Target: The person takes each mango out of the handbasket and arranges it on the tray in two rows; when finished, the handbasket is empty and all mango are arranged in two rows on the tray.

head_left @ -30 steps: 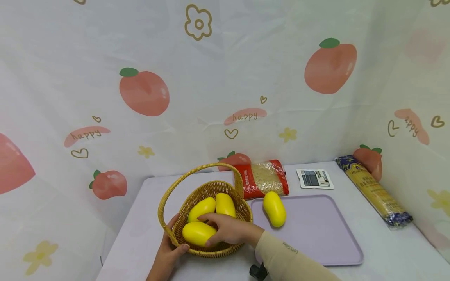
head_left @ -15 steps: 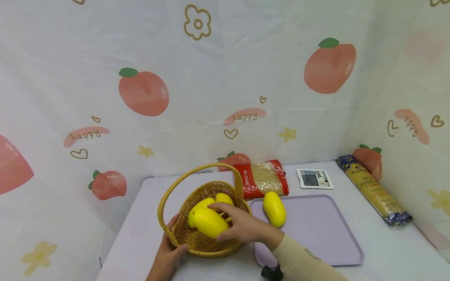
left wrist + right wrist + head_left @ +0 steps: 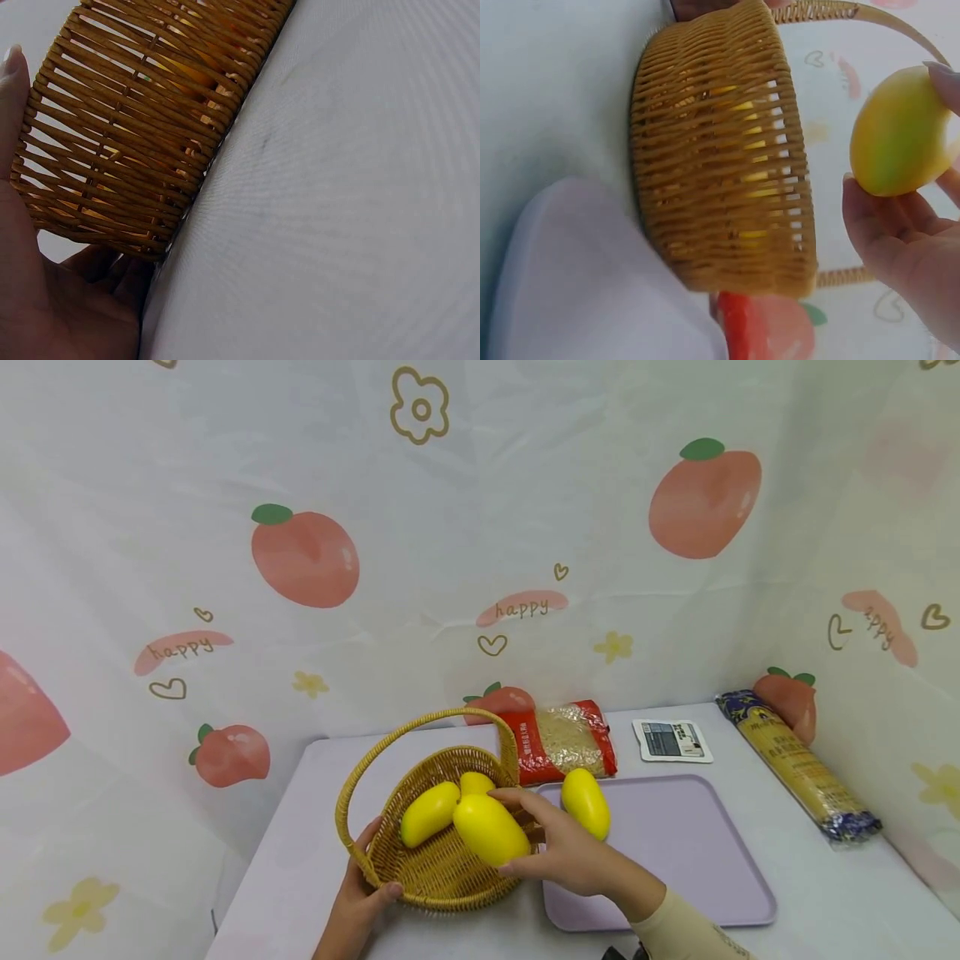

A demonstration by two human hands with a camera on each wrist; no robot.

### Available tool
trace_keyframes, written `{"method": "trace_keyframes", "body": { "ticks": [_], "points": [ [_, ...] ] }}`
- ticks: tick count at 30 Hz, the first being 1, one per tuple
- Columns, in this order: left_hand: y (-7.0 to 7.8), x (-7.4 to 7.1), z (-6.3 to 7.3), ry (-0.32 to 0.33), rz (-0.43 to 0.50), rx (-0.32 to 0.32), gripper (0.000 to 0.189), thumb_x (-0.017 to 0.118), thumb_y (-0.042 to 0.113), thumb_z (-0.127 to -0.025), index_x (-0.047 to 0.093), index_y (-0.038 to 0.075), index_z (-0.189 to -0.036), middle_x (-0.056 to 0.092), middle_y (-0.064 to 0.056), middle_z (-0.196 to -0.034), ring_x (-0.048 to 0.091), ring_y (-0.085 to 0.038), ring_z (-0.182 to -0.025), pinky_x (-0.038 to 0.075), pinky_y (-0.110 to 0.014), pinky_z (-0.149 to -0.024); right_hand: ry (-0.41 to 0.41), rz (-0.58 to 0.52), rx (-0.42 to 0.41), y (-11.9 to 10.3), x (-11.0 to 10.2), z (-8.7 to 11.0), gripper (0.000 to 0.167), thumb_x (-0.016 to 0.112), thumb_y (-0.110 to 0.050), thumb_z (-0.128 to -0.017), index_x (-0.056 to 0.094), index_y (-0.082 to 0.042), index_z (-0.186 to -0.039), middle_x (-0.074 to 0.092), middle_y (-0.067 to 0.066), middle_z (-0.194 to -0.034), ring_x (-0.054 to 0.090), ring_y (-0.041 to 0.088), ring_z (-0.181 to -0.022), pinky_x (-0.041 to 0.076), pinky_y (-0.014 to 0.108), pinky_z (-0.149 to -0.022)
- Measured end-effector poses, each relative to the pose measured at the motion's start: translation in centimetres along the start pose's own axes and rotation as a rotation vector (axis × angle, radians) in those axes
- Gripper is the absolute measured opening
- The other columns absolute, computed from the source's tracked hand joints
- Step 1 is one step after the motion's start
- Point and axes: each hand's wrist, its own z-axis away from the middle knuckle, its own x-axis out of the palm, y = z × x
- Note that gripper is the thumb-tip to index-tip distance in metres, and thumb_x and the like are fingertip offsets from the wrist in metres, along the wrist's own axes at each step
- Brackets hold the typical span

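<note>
My right hand [image 3: 577, 856] holds a yellow mango [image 3: 491, 831] between thumb and fingers, over the right side of a wicker basket [image 3: 442, 870]. From the right wrist, this mango [image 3: 900, 135] is seen above the basket rim, with a greenish patch on its skin. Two more mangoes lie in the basket, one at left [image 3: 430, 816] and one at the back [image 3: 476, 783], partly covered by the held one. My left hand [image 3: 358, 897] grips the basket's left side, thumb at the rim; in the left wrist view its fingers [image 3: 97, 262] reach toward the basket's base.
To the right, a lilac tray [image 3: 675, 860] bears another mango [image 3: 587, 802]. Behind stand a red-edged bag [image 3: 562, 743] of pale food and a flat white pack [image 3: 671, 742]. A long yellow packet [image 3: 798, 768] lies along the right wall. The basket's handle arches above it.
My right hand has lifted a mango from the front of the basket and carried it up and rightward to the basket's right side. The left hand and basket stay where they were.
</note>
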Motion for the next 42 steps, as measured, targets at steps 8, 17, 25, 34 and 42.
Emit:
{"method": "trace_keyframes", "body": {
  "ticks": [8,17,25,34,42],
  "points": [
    [0.1,-0.1,0.0,0.004,-0.025,0.0,0.093,0.081,0.01,-0.101,0.028,0.037,-0.173,0.015,-0.01,-0.178,0.024,-0.031,-0.156,0.035,-0.012,-0.107,0.081,0.008,-0.026,0.8,-1.5,2.3,0.075,0.086,-0.022,-0.097,0.048,-0.02,-0.161,0.056,0.004,-0.148,0.055,0.039,-0.125,0.054,0.041,-0.103],
    [-0.1,-0.2,0.0,0.0,-0.045,-0.008,0.092,0.08,0.012,-0.102,0.027,0.04,-0.172,0.015,-0.008,-0.178,0.023,-0.029,-0.157,0.033,-0.012,-0.108,0.173,0.031,-0.034,2.1,-3.4,4.8,0.075,0.087,-0.018,-0.097,0.048,-0.017,-0.161,0.057,0.013,-0.143,0.058,0.042,-0.12,0.056,0.038,-0.1],
    [0.1,0.0,0.0,0.001,-0.025,-0.008,0.091,0.08,0.011,-0.102,0.028,0.036,-0.173,0.016,-0.01,-0.178,0.025,-0.027,-0.157,0.034,-0.011,-0.107,0.297,0.091,-0.014,2.9,-5.3,6.3,0.08,0.09,-0.016,-0.093,0.048,-0.012,-0.16,0.059,0.015,-0.139,0.06,0.038,-0.117,0.057,0.034,-0.097],
    [-0.1,-0.1,0.0,0.008,-0.03,-0.033,0.092,0.081,0.013,-0.102,0.028,0.039,-0.172,0.016,-0.008,-0.178,0.033,-0.011,-0.15,0.036,-0.013,-0.107,0.394,0.149,0.09,3.9,-7.7,7.6,0.082,0.09,-0.02,-0.094,0.045,-0.01,-0.161,0.058,0.014,-0.143,0.06,0.032,-0.12,0.056,0.03,-0.095],
    [-0.2,-0.1,0.0,0.002,-0.005,-0.03,0.092,0.081,0.013,-0.102,0.028,0.038,-0.172,0.015,-0.01,-0.178,0.033,-0.011,-0.149,0.041,-0.015,-0.106,0.446,0.227,0.137,5.1,-9.3,8.4,0.085,0.089,-0.021,-0.095,0.041,-0.009,-0.164,0.055,0.02,-0.146,0.061,0.032,-0.117,0.056,0.029,-0.092]
  ]
}}
